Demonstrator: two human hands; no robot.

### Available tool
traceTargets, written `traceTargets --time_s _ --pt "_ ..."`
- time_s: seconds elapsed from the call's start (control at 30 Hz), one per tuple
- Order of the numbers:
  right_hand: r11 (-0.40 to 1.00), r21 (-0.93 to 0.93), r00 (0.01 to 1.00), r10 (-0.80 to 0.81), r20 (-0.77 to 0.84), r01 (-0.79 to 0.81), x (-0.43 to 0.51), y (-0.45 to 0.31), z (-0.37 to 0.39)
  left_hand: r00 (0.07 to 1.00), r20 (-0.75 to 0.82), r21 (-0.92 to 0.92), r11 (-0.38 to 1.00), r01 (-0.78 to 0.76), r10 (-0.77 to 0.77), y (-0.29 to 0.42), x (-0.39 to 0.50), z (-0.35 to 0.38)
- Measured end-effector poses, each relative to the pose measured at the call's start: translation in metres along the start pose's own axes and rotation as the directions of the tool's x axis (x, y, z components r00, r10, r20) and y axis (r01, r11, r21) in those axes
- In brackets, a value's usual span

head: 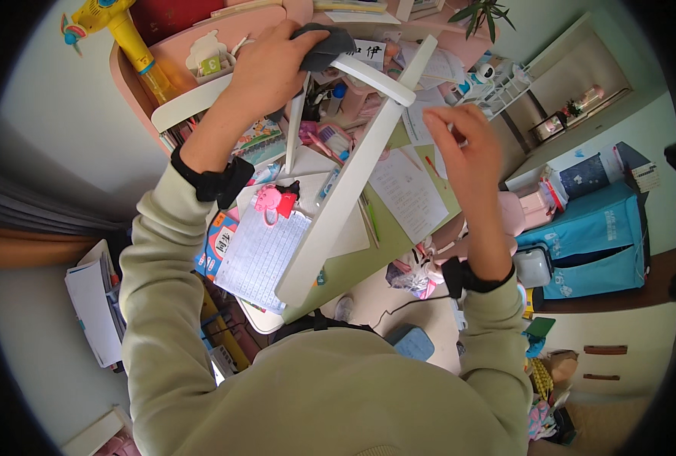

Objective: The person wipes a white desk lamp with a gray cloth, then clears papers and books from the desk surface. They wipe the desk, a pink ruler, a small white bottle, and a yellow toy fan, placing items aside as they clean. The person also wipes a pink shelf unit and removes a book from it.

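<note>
My left hand (272, 65) grips a dark grey cloth (325, 48) against the upper end of the jointed arm (375, 80) of a white desk lamp. Part of the cloth hangs below my fingers. The lamp's long flat head (349, 188) slants across the view over the desk. Right of the lamp joint, my right hand (466, 137) is raised in the air, slightly blurred. Its fingers are loosely curled with a gap to the thumb, and no object shows in it. Under the lamp head lie a lined sheet (264, 256) and a pink cartoon figure (275, 200).
A green desk mat (338, 279) carries a written sheet (409, 191) and pencils (369, 219). A yellow toy fan (130, 43) stands at the upper left on the pink desk shelf (258, 28). A white wire rack (503, 91) and a blue fabric storage box (592, 239) are to the right.
</note>
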State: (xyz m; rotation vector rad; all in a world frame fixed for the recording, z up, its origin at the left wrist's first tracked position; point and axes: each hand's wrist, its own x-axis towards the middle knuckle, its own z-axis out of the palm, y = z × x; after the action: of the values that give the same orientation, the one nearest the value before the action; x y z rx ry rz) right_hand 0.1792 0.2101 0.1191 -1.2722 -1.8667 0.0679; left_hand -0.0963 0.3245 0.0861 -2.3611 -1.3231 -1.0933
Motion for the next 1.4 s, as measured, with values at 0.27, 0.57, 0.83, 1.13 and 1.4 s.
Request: traceTargets --time_s 0.27,0.57,0.83,1.13,1.4 --pt "0.905 -0.37 0.968 -0.142 0.208 0.212 0.051 0.004 0.026 0.924 0.156 -0.346 0.856 0.383 -0.35 -0.026 -0.068 0.078" --pt "0.892 -0.383 0.947 -0.127 0.295 0.239 0.063 0.009 0.034 0.851 -0.331 -0.553 0.814 0.174 -0.407 -0.008 -0.067 0.071" --pt "0.868 -0.437 0.953 -0.12 0.279 0.237 0.062 0.016 0.032 0.922 -0.207 -0.482 0.854 0.196 -0.328 -0.015 -0.023 0.098" --pt "0.917 -0.346 0.964 -0.12 0.236 0.199 0.057 0.016 0.04 0.622 0.142 -0.686 0.376 0.623 -0.77 0.0 -0.098 0.093" --pt "0.9 -0.36 0.961 -0.178 0.212 0.246 0.055 0.016 0.042 0.695 0.678 -0.61 -0.711 0.349 -0.24 0.016 -0.044 0.037"
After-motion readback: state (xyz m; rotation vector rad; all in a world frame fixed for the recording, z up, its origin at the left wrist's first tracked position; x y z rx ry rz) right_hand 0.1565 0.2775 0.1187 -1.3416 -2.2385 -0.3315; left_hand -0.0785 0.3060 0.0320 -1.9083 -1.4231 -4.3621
